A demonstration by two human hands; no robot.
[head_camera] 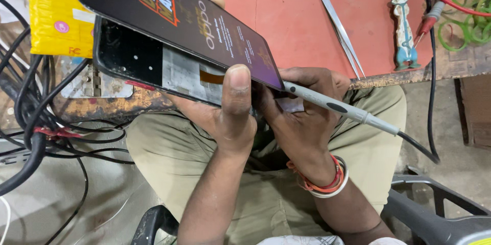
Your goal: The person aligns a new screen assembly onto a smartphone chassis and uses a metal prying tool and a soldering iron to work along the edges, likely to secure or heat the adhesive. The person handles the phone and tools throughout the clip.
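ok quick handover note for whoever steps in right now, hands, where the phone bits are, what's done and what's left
Left hand: grip on the phone from below, thumb on the screen edge.
Right hand: grip on a grey probe, tip at the phone's lower end, under the screen.
Screen is lifted off the body along one side, with an orange flex showing in the gap. Phone is held over the lap, at the bench edge.
Tweezers and a screwdriver lie on the bench.
Done: screen partly opened. Left: screen not fully off; flex looks attached.
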